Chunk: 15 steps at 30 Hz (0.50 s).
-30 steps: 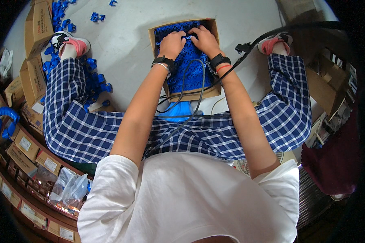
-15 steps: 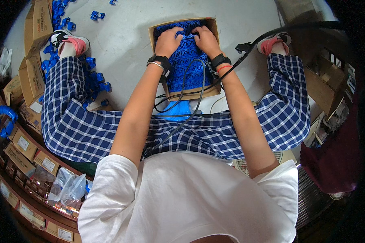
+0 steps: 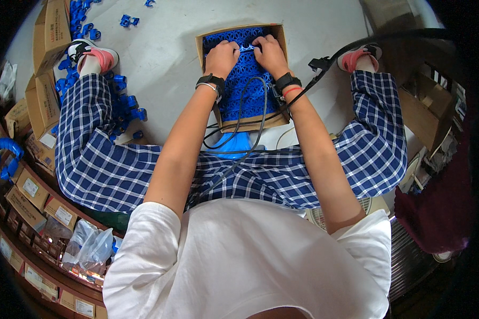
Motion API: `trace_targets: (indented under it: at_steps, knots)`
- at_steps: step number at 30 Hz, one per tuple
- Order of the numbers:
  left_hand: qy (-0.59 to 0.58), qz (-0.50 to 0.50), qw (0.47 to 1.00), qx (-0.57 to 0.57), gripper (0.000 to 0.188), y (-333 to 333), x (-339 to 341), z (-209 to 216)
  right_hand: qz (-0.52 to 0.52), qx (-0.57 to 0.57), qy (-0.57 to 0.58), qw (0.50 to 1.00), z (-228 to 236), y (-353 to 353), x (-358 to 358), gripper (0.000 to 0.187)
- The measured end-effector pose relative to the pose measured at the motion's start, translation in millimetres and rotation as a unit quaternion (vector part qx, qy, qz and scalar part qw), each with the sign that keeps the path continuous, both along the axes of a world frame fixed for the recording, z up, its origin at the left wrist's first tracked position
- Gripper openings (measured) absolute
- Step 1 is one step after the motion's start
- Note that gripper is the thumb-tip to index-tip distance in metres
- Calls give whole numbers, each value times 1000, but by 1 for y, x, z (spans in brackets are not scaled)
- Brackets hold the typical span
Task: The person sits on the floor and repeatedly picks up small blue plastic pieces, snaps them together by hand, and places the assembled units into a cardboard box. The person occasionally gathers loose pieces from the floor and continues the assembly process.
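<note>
Between my legs stands an open cardboard box (image 3: 242, 126), packed with rows of blue plastic clips (image 3: 244, 101) with round openings. My left hand (image 3: 222, 57) lies over the upper left of the rows, its fingers curled and pressed together on the clips. Opposite it, my right hand (image 3: 270, 55) has its fingers bent down onto the same upper row, near the right wall. A short stretch of that row shows between the two hands. The fingertips are partly hidden among the clips.
Loose blue clips (image 3: 127, 109) are strewn on the floor beside my left leg. Cardboard boxes (image 3: 52, 40) stand farther left. Black cables (image 3: 263, 114) loop across the near end of the box, and a thick one (image 3: 388, 34) runs to the right. A blue plastic bag (image 3: 235, 144) sits by my lap.
My left hand's fingers have drawn together and shifted slightly right and down. My right hand has stayed nearly in place on the row. The box has not visibly moved.
</note>
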State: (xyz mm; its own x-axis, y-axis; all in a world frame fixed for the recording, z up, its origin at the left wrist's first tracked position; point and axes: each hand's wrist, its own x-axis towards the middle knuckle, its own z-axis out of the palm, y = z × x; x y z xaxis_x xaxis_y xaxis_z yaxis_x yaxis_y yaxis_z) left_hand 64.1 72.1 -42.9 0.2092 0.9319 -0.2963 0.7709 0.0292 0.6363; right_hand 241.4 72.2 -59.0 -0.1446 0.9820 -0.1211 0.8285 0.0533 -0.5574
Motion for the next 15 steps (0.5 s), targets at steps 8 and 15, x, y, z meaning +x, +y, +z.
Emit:
trace_targets:
  at_steps: [8, 15]
  knots:
    - [3, 8, 1000, 15, 14, 2, 0, -4, 89, 13, -19, 996, 12, -1, -3, 19]
    - [8, 16, 1000, 14, 12, 0, 2, -8, 145, 15, -87, 985, 8, 8, -3, 15]
